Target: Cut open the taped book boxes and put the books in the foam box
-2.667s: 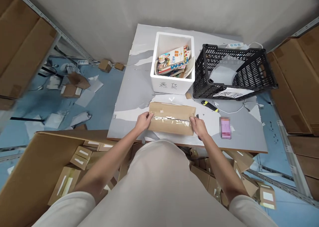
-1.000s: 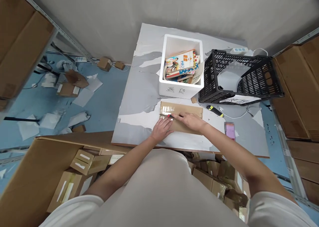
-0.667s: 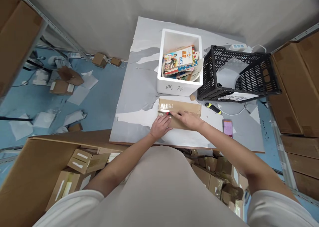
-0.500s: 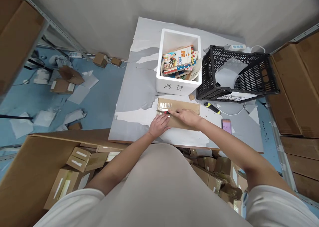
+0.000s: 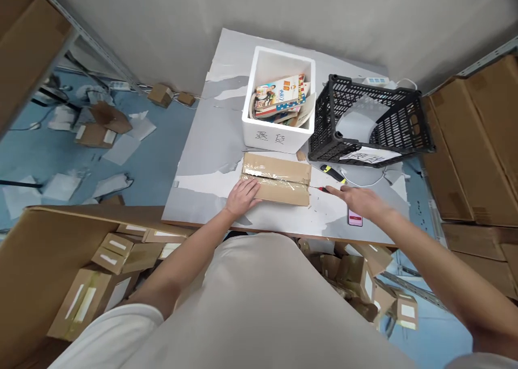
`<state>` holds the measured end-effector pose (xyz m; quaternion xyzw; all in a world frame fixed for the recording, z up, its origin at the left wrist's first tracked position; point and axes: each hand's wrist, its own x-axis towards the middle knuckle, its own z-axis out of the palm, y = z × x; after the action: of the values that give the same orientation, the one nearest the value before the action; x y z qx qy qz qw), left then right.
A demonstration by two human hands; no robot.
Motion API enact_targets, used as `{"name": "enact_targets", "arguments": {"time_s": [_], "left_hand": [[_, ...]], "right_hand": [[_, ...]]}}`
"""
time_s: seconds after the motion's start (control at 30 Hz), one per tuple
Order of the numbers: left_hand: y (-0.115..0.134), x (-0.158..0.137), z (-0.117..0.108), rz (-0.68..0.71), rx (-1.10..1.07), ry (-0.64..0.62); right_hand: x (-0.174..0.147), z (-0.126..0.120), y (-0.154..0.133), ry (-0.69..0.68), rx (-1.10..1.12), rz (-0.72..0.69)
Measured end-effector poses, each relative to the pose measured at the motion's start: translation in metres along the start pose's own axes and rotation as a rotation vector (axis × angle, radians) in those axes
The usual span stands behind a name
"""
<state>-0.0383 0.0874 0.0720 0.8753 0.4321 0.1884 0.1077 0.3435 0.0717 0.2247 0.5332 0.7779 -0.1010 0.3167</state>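
A small brown cardboard box [image 5: 279,190] lies in front of me on the table, with clear tape across its top and a slit running lengthwise through the middle. My left hand [image 5: 242,196] grips the box's left front corner, fingers over the top and thumb at the front side. My right hand [image 5: 358,199] is closed around a red and black utility knife [image 5: 324,189], off the box's right end. The knife's thin blade points left toward the box's end. A phone [image 5: 355,217] lies just below the right hand, partly covered by it.
Behind the box stands a white foam box [image 5: 279,138] of books. To its right are a black plastic crate [image 5: 372,154] and a black and yellow cutter [image 5: 333,173]. A large carton [image 5: 24,261] with small boxes is at left; more boxes lie below the table [image 5: 194,158].
My right hand has drawn the knife rightward off the box. The box top now shows a long slit, with the earlier label side out of sight. My left hand has shifted slightly left.
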Motion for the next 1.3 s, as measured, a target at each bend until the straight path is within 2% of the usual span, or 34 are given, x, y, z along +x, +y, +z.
{"name": "enact_targets", "arguments": {"time_s": [0.1, 0.17, 0.23, 0.33, 0.47, 0.6, 0.73, 0.93, 1.13, 1.2, 1.3], "left_hand": [[0.005, 0.001, -0.004, -0.032, 0.023, 0.007], [0.011, 0.003, -0.01, -0.041, 0.04, -0.002], [0.019, 0.008, -0.017, -0.054, 0.065, -0.026], [0.026, 0.022, -0.027, -0.094, 0.128, -0.067], [0.023, 0.046, -0.035, -0.144, 0.189, -0.181], [0.016, 0.057, -0.033, -0.162, 0.159, -0.295], [0.012, 0.058, -0.027, -0.176, 0.119, -0.271], [0.007, 0.058, -0.022, -0.166, 0.059, -0.227], [0.006, 0.06, -0.023, -0.188, 0.071, -0.261], [0.007, 0.059, -0.024, -0.184, 0.08, -0.263], [0.009, 0.059, -0.029, -0.161, 0.096, -0.262]], "right_hand": [[-0.035, 0.04, 0.03, 0.068, 0.192, 0.105], [-0.046, 0.065, 0.029, 0.21, 0.5, 0.175], [-0.044, 0.084, 0.012, 0.323, 0.886, 0.245], [-0.02, 0.1, -0.028, 0.363, 1.364, 0.296], [0.011, 0.109, -0.065, 0.428, 1.691, 0.243], [0.017, 0.111, -0.067, 0.408, 1.776, 0.165], [0.014, 0.113, -0.051, 0.315, 1.733, 0.075], [0.0, 0.119, -0.03, 0.18, 1.642, 0.029], [-0.026, 0.13, -0.047, 0.051, 1.784, 0.057], [-0.033, 0.134, -0.052, 0.057, 1.837, 0.102], [-0.042, 0.138, -0.058, 0.153, 1.925, 0.205]]}}
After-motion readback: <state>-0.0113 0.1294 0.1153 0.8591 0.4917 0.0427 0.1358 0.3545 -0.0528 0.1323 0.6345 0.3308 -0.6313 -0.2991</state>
